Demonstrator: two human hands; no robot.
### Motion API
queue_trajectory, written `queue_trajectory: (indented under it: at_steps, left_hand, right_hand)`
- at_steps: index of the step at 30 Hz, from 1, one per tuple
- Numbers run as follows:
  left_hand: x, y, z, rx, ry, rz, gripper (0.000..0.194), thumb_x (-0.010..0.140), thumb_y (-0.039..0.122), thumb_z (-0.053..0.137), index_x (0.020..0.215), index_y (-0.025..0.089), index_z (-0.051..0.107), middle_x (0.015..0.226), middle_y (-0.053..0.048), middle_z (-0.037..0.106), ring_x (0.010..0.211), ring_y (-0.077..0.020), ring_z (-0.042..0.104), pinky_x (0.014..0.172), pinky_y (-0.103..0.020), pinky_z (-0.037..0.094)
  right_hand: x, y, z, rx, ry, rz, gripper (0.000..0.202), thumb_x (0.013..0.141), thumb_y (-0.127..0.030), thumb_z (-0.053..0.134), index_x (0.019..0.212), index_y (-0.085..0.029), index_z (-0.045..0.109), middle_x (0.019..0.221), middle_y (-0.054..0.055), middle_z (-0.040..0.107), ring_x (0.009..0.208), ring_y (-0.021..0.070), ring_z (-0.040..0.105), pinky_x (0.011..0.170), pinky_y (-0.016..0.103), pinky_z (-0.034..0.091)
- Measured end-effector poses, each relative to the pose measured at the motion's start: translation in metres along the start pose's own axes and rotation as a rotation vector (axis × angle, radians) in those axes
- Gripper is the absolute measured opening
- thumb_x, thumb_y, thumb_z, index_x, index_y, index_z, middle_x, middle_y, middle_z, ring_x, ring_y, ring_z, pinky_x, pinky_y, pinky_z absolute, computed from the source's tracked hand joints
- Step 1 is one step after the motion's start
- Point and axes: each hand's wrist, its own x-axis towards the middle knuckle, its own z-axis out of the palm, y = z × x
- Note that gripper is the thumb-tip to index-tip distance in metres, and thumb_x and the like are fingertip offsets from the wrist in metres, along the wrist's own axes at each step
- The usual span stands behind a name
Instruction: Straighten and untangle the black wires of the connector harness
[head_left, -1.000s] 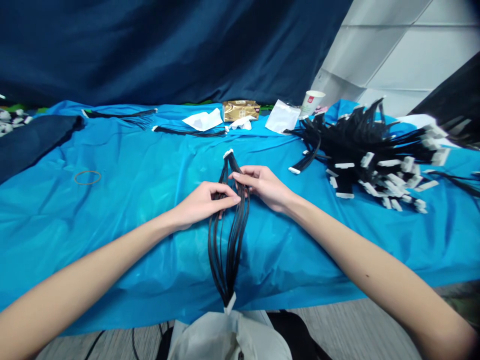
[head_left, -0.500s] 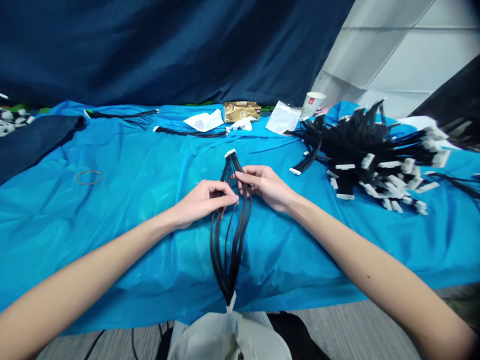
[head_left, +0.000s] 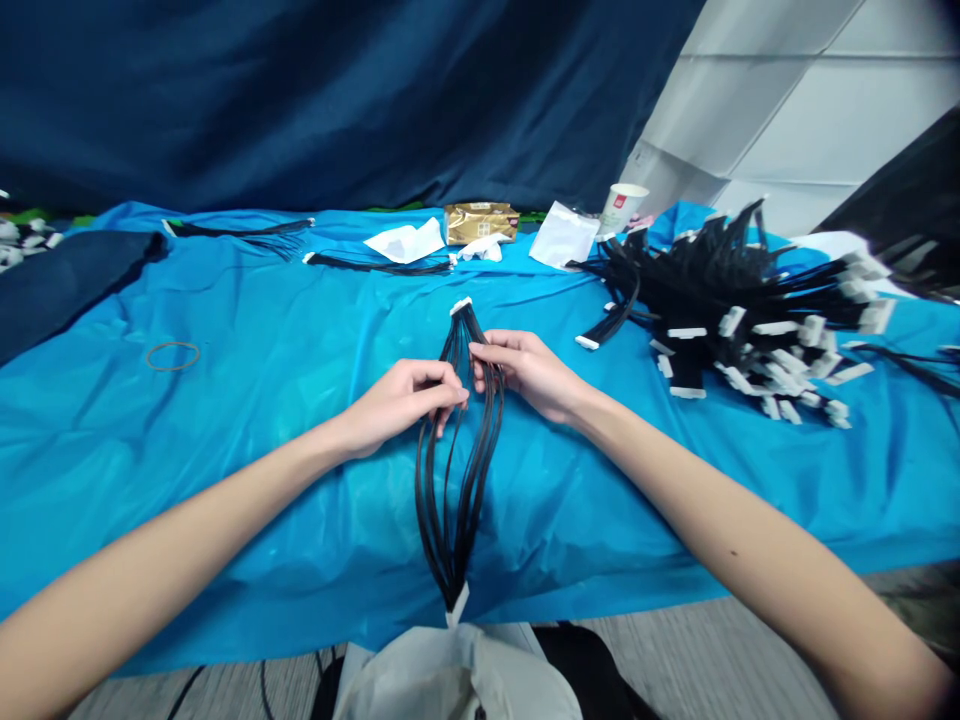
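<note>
Your left hand point(head_left: 397, 405) sits slightly farther from your right hand point(head_left: 534, 372) than before, both grips pinching strands of the black cable point(head_left: 453, 578) over the counter point(head_left: 285, 400), where uneven tugging could tangle them.

The left hand point(head_left: 399, 403) and right hand point(head_left: 529, 374) pinch strands of a black cable point(head_left: 479, 463), splayed between a far connector point(head_left: 460, 305) and a near connector point(head_left: 457, 606) over blue cloth point(head_left: 285, 370). Left lies a rubber band point(head_left: 173, 369); right, a cable pile point(head_left: 712, 280). Far: a gold pack point(head_left: 480, 222), a packet point(head_left: 564, 237), a cup point(head_left: 621, 212).
</note>
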Motion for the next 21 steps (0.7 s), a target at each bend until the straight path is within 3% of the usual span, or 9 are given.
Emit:
queue_trajectory:
  at_steps: [21]
  left_hand:
    - [-0.001,0.0021,-0.0016,-0.244,-0.003,-0.057,0.02,0.073,0.025,0.057,0.059,0.013,0.05,0.06,0.001,0.049,0.053,-0.0081,0.048,0.05,-0.021,0.041]
  right_hand:
    - [0.0009,0.0013,0.0005,-0.01,0.056,-0.034,0.021,0.072,-0.031,0.058,0.062,-0.016,0.047,0.057,-0.004,0.053,0.051,0.0086,0.053,0.051,0.022,0.04]
